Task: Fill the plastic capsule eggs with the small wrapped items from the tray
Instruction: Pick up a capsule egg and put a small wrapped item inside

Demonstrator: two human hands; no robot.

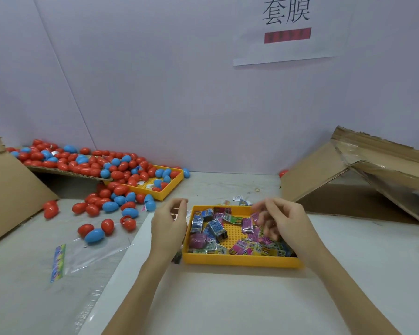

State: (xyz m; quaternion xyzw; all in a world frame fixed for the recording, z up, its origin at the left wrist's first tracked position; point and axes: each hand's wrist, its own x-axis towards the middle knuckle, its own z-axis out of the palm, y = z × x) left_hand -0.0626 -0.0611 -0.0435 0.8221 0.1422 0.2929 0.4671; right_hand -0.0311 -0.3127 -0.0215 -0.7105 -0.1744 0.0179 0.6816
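Fingers (267, 215) of my right hand (283, 221) are blurred and loosely curled above the right half of the near yellow plastic tray (240, 261); whether they pinch anything I cannot tell. Those of my left hand (168, 222) curl inward just beside the tray's left wall, around something small and brownish that I cannot make out.

Under my right hand, the tray holds a loose heap of small wrapped items (218, 228) in blue, pink, green and purple foil, with a bare patch of its dotted yellow floor showing in the middle. A few more wrappers lie on the table just behind the tray.

Farther out to my left, red and blue plastic capsule eggs (94, 234) are scattered over the grey table (228, 298), thickening into a pile that spills across a second yellow tray (169, 189) and a flat sheet of brown cardboard (65, 172). A clear plastic bag with a colourful printed strip (58, 262) lies flat near my left forearm. To my right sits a torn brown cardboard box (363, 177), lying open on its side. On the pale wall behind hangs a white paper sign (290, 44) with black characters and a red bar.
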